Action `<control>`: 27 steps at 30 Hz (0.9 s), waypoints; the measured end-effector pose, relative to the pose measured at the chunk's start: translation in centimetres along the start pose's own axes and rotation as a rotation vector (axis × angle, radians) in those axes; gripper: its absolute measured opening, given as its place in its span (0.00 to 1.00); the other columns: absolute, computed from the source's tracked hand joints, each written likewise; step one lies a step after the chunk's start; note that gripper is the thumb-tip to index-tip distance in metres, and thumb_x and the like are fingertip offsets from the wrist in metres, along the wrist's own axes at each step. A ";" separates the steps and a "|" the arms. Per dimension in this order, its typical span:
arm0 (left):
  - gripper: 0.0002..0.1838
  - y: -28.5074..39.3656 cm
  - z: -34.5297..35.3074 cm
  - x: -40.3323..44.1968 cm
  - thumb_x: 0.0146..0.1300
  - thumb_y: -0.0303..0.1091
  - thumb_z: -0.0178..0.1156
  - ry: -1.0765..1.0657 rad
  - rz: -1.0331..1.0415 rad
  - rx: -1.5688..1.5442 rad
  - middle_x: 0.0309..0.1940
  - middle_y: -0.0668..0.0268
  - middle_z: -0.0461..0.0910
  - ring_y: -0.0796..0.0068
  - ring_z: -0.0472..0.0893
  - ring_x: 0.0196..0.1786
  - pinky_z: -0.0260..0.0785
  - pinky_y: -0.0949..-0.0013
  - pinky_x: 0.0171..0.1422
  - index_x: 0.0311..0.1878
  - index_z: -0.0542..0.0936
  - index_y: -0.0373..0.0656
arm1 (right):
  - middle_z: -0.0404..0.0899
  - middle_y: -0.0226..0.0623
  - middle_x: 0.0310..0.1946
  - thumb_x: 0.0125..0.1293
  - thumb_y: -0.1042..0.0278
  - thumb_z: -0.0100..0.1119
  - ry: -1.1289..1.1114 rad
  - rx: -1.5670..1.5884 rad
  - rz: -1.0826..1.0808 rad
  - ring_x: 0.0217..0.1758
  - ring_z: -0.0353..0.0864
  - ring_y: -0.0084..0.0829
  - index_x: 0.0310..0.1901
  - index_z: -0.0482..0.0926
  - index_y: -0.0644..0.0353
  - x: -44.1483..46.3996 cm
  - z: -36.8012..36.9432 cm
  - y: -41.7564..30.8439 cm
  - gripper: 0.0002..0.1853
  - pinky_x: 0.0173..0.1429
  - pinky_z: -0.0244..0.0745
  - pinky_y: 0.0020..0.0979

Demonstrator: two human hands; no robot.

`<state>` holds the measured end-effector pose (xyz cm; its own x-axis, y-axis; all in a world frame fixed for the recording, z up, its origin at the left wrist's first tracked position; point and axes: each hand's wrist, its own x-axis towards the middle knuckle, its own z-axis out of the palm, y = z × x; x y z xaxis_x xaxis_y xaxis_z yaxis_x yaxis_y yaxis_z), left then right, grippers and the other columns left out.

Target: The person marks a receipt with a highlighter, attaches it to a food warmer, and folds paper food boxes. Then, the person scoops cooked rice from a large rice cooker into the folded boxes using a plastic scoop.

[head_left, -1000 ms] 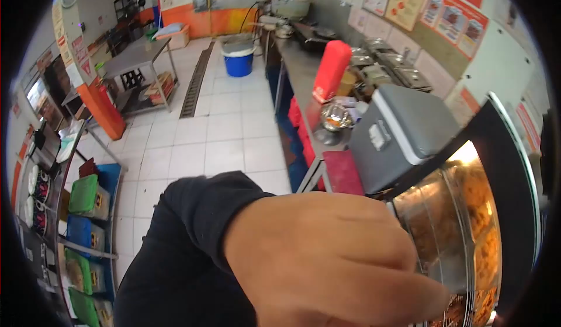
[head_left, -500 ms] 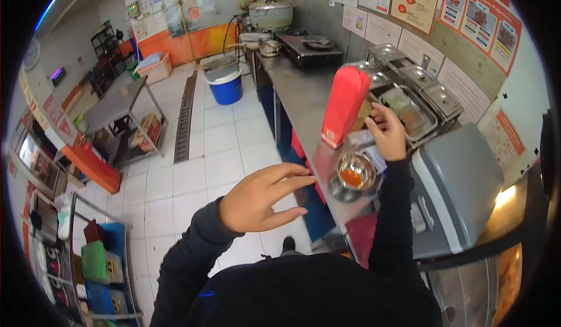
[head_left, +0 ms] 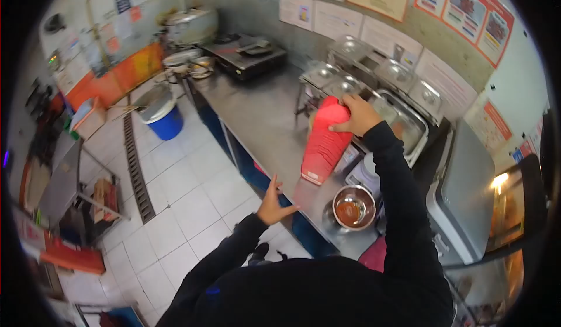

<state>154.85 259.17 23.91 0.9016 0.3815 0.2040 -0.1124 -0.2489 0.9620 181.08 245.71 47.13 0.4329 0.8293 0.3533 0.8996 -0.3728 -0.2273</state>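
Note:
A tall stack of nested red paper cartons (head_left: 324,146) stands tilted on the steel counter. At the stack's upper end, my right hand (head_left: 357,115) has its thumb and fingers closed around the edge of the top cartons. My left hand (head_left: 274,204) hovers over the counter's front edge, empty, with thumb and fingers spread. Nearer to me is a steel bowl (head_left: 353,207) with some orange-red sauce or seasoning in it. Beside the bowl, a pale device that looks like a scale (head_left: 363,175) is partly covered by my right forearm.
Lidded steel food pans (head_left: 397,73) line the wall behind the stack. A grey-lidded bin (head_left: 467,192) stands at the right. Farther along the counter sits a black stove (head_left: 242,58). A blue bucket (head_left: 166,127) stands on the tiled floor.
My right hand has moved onto the top of the red stack, which now leans and shows its nested layers. My left hand stays open. The view has turned to the right.

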 end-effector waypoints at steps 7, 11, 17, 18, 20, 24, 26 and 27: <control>0.70 -10.4 8.5 10.5 0.27 0.48 0.80 0.085 0.137 0.274 0.64 0.43 0.55 0.48 0.59 0.67 0.51 0.55 0.71 0.69 0.42 0.33 | 0.76 0.49 0.40 0.47 0.43 0.67 0.146 -0.218 0.415 0.40 0.79 0.50 0.45 0.75 0.63 -1.2 1.4 -6.8 0.32 0.46 0.74 0.42; 0.61 -9.2 4.6 12.8 0.31 0.43 0.77 -0.052 0.427 0.241 0.59 0.45 0.60 0.49 0.63 0.62 0.58 0.54 0.66 0.66 0.49 0.34 | 0.75 0.49 0.45 0.49 0.54 0.69 0.286 -0.179 0.508 0.45 0.77 0.49 0.42 0.75 0.63 -4.3 -0.4 -9.1 0.25 0.50 0.73 0.39; 0.62 -0.7 -3.5 8.3 0.32 0.43 0.77 -0.199 0.825 0.324 0.57 0.44 0.58 0.43 0.64 0.56 0.59 0.46 0.58 0.69 0.48 0.45 | 0.76 0.40 0.33 0.56 0.66 0.66 0.563 0.176 0.682 0.33 0.73 0.33 0.35 0.78 0.65 -18.2 -5.3 -17.0 0.12 0.42 0.71 0.30; 0.63 0.7 -3.9 7.0 0.31 0.43 0.78 -0.244 0.862 0.323 0.57 0.44 0.58 0.43 0.64 0.56 0.59 0.45 0.57 0.69 0.47 0.47 | 0.75 0.37 0.31 0.59 0.66 0.64 0.595 0.302 0.751 0.31 0.72 0.28 0.36 0.79 0.65 -20.5 -6.0 -19.5 0.11 0.39 0.70 0.28; 0.64 2.9 -3.7 4.2 0.30 0.45 0.79 -0.325 0.932 0.315 0.57 0.44 0.58 0.43 0.64 0.57 0.59 0.44 0.56 0.70 0.47 0.52 | 0.75 0.32 0.29 0.65 0.66 0.58 0.644 0.485 0.811 0.30 0.71 0.20 0.40 0.80 0.66 -25.5 -7.2 -24.1 0.10 0.36 0.69 0.25; 0.67 5.8 1.0 -3.3 0.28 0.48 0.80 -0.440 1.047 0.134 0.58 0.43 0.56 0.42 0.63 0.57 0.61 0.44 0.54 0.71 0.45 0.55 | 0.73 0.29 0.28 0.69 0.68 0.53 0.708 0.763 0.866 0.33 0.71 0.19 0.41 0.79 0.68 -35.5 -9.7 -33.0 0.11 0.41 0.68 0.23; 0.68 6.4 4.6 -8.0 0.27 0.48 0.80 -0.516 1.083 -0.042 0.57 0.43 0.57 0.43 0.64 0.56 0.61 0.44 0.54 0.71 0.45 0.54 | 0.74 0.29 0.29 0.69 0.67 0.53 0.776 0.770 0.867 0.33 0.72 0.20 0.42 0.78 0.68 -40.1 -10.6 -37.9 0.11 0.41 0.68 0.23; 0.68 6.9 6.3 -10.5 0.27 0.49 0.80 -0.550 1.093 -0.128 0.57 0.42 0.58 0.43 0.64 0.55 0.62 0.44 0.54 0.72 0.45 0.54 | 0.75 0.29 0.29 0.69 0.67 0.53 0.806 0.774 0.865 0.34 0.72 0.20 0.43 0.78 0.68 -42.3 -11.1 -40.3 0.11 0.41 0.68 0.24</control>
<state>147.23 247.88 27.27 0.3602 -0.4062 0.8398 -0.9311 -0.1010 0.3505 127.16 221.01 51.37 0.9742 -0.1001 0.2021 0.1927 -0.0958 -0.9766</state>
